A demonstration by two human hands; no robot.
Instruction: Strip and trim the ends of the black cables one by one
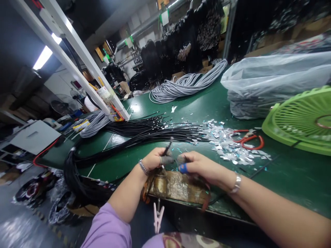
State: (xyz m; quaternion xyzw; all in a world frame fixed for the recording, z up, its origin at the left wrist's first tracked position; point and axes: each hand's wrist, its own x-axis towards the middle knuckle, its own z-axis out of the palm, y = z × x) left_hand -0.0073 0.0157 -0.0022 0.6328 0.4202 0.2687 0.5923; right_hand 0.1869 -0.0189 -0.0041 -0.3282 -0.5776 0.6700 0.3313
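Note:
My left hand (157, 159), its fingertips covered in grey, is closed round a black cable (168, 147) whose end sticks up past the thumb. Just to its right, my right hand (198, 166) has its fingers pinched together, with blue tape on one finger; what they hold is blurred. Both hands are over a tape-wrapped block (178, 187) at the table's near edge. Beyond them a long bundle of black cables (144, 136) lies with its ends toward the right. A heap of silvery foil scraps (230, 144) lies past those ends.
Red-handled pliers (254, 142) lie among the scraps. A green fan (305, 120) and a clear plastic bag (274, 82) stand at the right. Coiled grey cable (186, 86) rests farther back on the green table (144, 112). A white post (88, 62) rises at left. A pink clothespin (158, 217) hangs below the edge.

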